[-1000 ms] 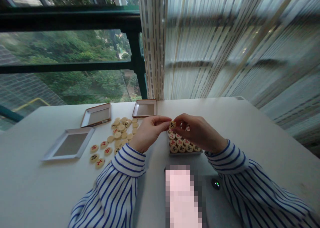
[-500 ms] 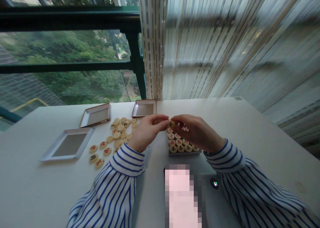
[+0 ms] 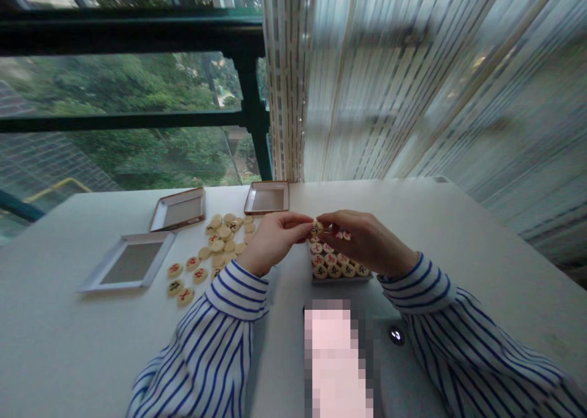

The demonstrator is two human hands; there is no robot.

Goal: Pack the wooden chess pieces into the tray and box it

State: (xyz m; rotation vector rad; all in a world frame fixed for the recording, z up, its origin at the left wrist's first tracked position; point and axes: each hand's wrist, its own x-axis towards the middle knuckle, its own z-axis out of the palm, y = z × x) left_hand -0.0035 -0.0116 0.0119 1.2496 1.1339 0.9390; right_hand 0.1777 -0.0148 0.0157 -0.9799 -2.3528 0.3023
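Observation:
A round wooden chess piece (image 3: 317, 227) with a black character is pinched between the fingertips of my left hand (image 3: 274, 242) and my right hand (image 3: 363, 242). Both hands hover over a small tray (image 3: 342, 278) packed with rows of similar pieces marked in red and black. My right hand covers the tray's far part. Left of my left hand, several loose pieces (image 3: 219, 244) lie scattered on the white table (image 3: 458, 241). Both sleeves are blue-and-white striped.
Three shallow box halves lie open on the table: a white one (image 3: 127, 263) at the left, a brown-rimmed one (image 3: 178, 209) behind it, another (image 3: 267, 198) near the window. A dark device with a small button (image 3: 396, 335) sits at the near edge. Blinds hang behind.
Hands and piece stay almost in place over the tray; the view has shifted slightly to the right. The pinch on the piece is unchanged.

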